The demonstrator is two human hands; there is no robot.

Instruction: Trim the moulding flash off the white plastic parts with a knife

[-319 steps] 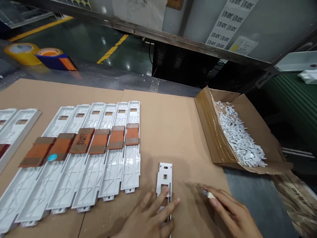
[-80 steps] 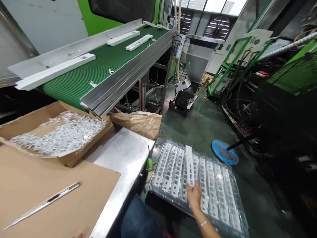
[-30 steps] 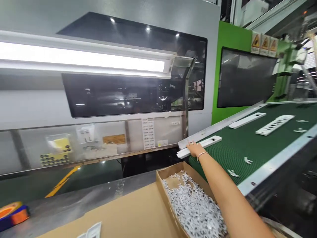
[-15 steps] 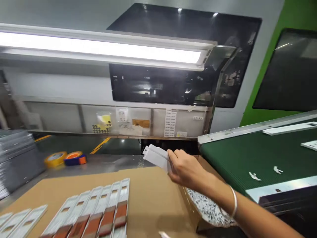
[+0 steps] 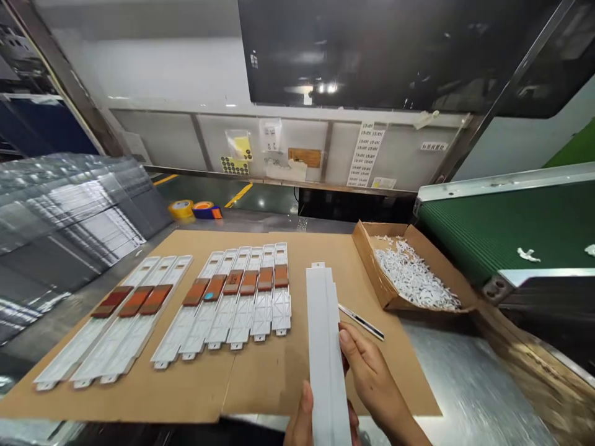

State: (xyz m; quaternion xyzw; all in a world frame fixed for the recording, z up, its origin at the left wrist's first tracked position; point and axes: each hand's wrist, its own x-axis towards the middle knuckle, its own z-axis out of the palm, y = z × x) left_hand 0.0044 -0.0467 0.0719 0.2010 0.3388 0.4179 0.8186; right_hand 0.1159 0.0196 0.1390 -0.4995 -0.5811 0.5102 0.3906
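A long white plastic panel (image 5: pixel 324 347) is held over the front of the cardboard sheet, its smooth face toward me. My right hand (image 5: pixel 372 378) grips its right edge between thumb and fingers. At the lower end, my left hand (image 5: pixel 301 418) holds the panel with the thumb on its left side and fingertips showing at the right. To the left, several white strips (image 5: pixel 239 322) lie in a row, each crossed by a reddish-brown block (image 5: pixel 250 282). Three similar strips (image 5: pixel 134 334) lie farther left. A slim cutter knife (image 5: pixel 361 322) rests right of the panel.
A cardboard box (image 5: pixel 388 297) of small white pieces (image 5: pixel 413 272) stands at the right, beside a green conveyor belt (image 5: pixel 511 217). Tape rolls (image 5: pixel 181 209) sit behind the cardboard sheet (image 5: pixel 195 396). Plastic-wrapped grey stacks (image 5: pixel 69 229) stand at the left.
The view has turned down and left. My right hand has brought the panel from near the conveyor to the front of the cardboard, and my left hand now appears holding it too.
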